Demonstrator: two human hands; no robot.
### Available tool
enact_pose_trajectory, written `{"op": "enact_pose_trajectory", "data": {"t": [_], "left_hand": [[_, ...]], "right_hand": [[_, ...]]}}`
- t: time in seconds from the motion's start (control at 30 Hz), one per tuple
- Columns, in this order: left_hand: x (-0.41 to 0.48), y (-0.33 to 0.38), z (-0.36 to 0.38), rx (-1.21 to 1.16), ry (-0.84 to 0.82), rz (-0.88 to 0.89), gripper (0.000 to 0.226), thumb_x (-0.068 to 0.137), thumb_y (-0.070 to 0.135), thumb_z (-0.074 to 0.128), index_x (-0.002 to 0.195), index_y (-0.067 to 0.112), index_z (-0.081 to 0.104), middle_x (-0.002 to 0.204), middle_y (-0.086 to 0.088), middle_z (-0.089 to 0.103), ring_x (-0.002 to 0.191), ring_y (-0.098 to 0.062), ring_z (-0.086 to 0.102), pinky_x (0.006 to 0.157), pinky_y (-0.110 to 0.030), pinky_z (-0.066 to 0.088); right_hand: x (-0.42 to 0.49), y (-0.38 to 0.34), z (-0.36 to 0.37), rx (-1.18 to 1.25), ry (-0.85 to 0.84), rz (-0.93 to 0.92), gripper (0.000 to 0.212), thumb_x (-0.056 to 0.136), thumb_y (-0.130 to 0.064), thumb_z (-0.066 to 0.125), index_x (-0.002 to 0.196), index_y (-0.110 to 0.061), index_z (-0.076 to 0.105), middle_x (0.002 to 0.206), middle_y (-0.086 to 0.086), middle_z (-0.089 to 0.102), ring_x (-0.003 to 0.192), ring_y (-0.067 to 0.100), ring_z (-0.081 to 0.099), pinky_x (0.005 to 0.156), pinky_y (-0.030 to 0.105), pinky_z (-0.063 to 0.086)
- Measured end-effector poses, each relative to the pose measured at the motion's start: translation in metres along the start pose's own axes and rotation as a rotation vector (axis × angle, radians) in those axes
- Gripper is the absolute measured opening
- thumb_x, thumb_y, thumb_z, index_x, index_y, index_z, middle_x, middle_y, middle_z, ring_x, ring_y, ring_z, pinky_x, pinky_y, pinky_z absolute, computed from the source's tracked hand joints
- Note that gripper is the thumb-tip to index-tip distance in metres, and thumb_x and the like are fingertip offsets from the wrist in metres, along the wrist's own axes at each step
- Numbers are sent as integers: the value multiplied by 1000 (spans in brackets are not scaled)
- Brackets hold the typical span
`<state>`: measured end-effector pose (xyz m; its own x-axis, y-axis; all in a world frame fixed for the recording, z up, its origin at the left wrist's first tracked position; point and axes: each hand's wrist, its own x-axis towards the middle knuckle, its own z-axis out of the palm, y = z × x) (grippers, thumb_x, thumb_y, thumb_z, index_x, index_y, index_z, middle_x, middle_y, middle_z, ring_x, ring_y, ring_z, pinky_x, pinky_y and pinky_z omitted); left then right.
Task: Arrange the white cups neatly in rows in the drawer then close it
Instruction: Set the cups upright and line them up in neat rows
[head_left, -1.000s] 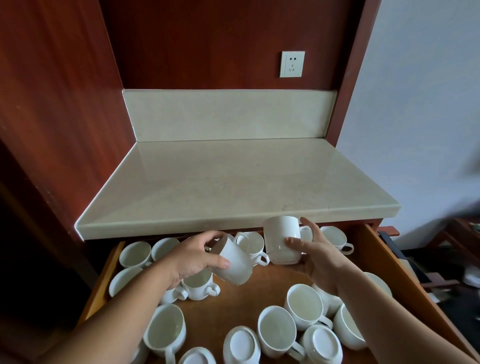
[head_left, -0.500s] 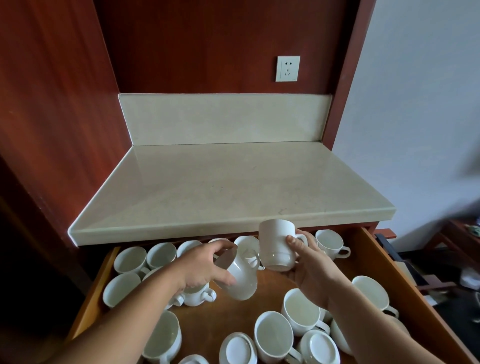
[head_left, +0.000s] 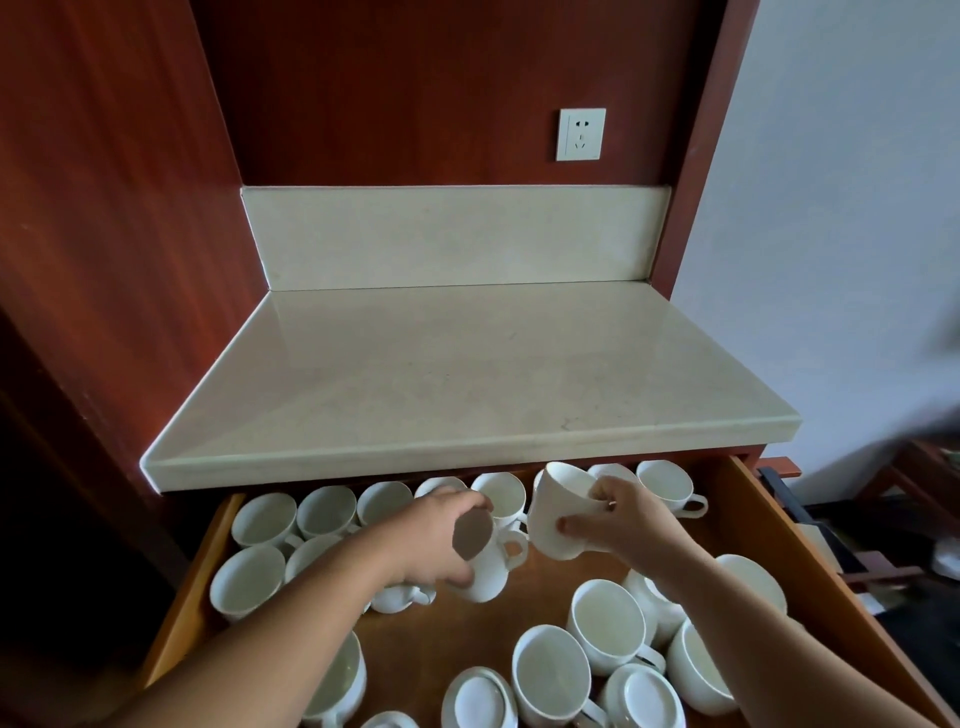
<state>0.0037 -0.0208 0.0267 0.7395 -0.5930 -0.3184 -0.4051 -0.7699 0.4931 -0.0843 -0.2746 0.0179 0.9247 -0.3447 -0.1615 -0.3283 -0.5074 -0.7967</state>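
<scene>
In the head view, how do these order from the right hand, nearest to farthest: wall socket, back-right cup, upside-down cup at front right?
1. The back-right cup, just behind the right hand.
2. The upside-down cup, front right, toward the camera.
3. The socket, high on the back wall.

The open wooden drawer (head_left: 763, 530) sits under a pale stone desk (head_left: 415, 374). On its floor, white cups (head_left: 327, 512) stand upright in rows at the back left. Others lie scattered at the front right, some of them upside down (head_left: 644, 696).
</scene>
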Motion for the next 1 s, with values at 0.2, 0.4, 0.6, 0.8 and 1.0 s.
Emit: {"op": "enact_pose_trajectory", "data": {"t": [0.2, 0.4, 0.6, 0.8, 1.0], "left_hand": [[13, -3, 20, 135, -14, 21, 82, 73, 20, 75, 138, 54, 40, 123, 14, 27, 113, -16, 42, 71, -33, 62], [18, -13, 35, 235, 52, 83, 79, 78, 19, 71, 142, 51, 39, 124, 15, 30, 121, -13, 36, 87, -31, 50], [22, -23, 45, 297, 92, 132, 71, 80, 37, 67, 145, 46, 41, 136, 11, 36, 128, -18, 33, 111, -36, 37], [24, -29, 52, 329, 139, 136, 69, 88, 23, 65, 150, 39, 40, 143, 9, 35, 132, -20, 32, 110, -33, 35], [25, -29, 60, 377, 180, 129, 64, 89, 25, 66, 148, 35, 41, 144, 6, 34, 133, -22, 31, 108, -35, 37]], "right_hand": [[2, 3, 16, -257, 6, -77, 34, 64, -37, 81, 62, -13, 57, 55, -11, 50, 48, 5, 44, 47, 21, 33], [4, 12, 29, -363, -63, -130, 34, 63, -39, 77, 56, -11, 59, 71, -6, 53, 51, 10, 45, 42, 18, 31], [7, 13, 40, -456, -101, -146, 34, 67, -42, 80, 84, -14, 72, 98, -5, 57, 83, 12, 56, 57, 15, 39], [11, 10, 56, -492, -167, -145, 36, 67, -40, 80, 92, -15, 73, 104, -3, 54, 92, 18, 59, 81, 34, 54], [14, 13, 71, -556, -193, -149, 28, 71, -41, 79, 79, -23, 59, 106, -1, 52, 87, 20, 60, 67, 27, 43]]}}
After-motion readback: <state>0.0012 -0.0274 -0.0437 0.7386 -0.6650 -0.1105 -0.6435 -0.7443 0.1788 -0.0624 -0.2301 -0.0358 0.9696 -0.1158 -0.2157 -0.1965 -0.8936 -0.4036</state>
